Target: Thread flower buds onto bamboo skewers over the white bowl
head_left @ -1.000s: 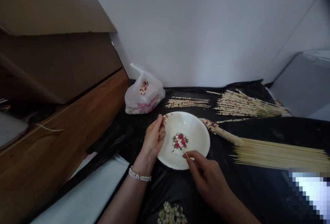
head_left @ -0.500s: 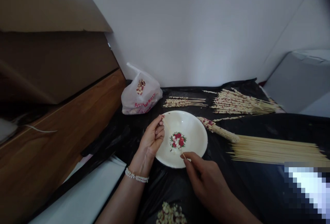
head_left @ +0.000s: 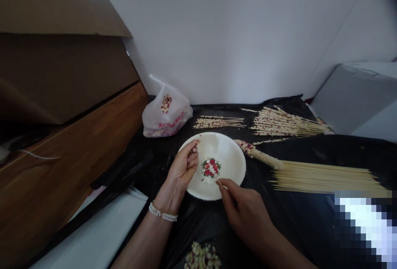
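A white bowl [head_left: 233,163] with a red flower print at its bottom stands on black plastic, with small pale pieces lying in it. My left hand [head_left: 185,163] is closed over the bowl's left side, thumb and forefinger pinched at the upper end of a thin stick. At the near rim, my right hand [head_left: 240,203] pinches a thin stick between thumb and forefinger. Its tip points into the bowl. Whether both hands hold the same stick is too faint to tell.
Behind the bowl are a tied plastic bag [head_left: 167,114], a small group of threaded sticks [head_left: 214,122] and a larger pile [head_left: 276,122]. Bare sticks [head_left: 322,177] lie right. Loose pieces [head_left: 203,255] are in front. A cardboard box [head_left: 62,74] stands left.
The whole view has shifted slightly, so most objects appear a little further left. My hands keep their pinches, and my right hand's fingertips sit slightly higher against the bowl.
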Demonstrator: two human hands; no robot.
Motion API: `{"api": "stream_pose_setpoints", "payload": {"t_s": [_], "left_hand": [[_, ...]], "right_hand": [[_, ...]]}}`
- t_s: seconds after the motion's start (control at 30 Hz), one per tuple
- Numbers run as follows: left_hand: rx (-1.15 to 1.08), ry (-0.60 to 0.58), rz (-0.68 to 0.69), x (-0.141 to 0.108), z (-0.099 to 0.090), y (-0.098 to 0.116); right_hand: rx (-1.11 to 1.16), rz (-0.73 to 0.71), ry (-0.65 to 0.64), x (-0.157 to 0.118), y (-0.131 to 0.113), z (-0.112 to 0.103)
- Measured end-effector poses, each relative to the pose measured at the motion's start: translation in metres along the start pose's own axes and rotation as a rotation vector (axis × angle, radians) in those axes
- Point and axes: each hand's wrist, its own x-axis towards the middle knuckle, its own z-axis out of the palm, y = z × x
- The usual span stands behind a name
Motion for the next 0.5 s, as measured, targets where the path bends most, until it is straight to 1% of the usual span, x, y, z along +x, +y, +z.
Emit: {"api": "stream_pose_setpoints", "payload": {"t_s": [0.07,0.2,0.4,0.5], "left_hand": [[0.011,-0.02,-0.017,0.0,0.0,-0.002],[0.082,-0.057,-0.002,-0.001,0.0,-0.006],[0.234,-0.081,-0.021,-0.006,0.0,-0.014],[0.274,-0.09,-0.035,-0.007,0.0,-0.017]], "right_hand": [[-0.019,0.0,0.009,0.001,0.001,-0.002],[-0.016,0.006,0.014,0.002,0.002,-0.003],[-0.02,0.015,0.05,0.003,0.006,-0.004],[-0.027,0.017,0.063,0.004,0.006,-0.005]]}}
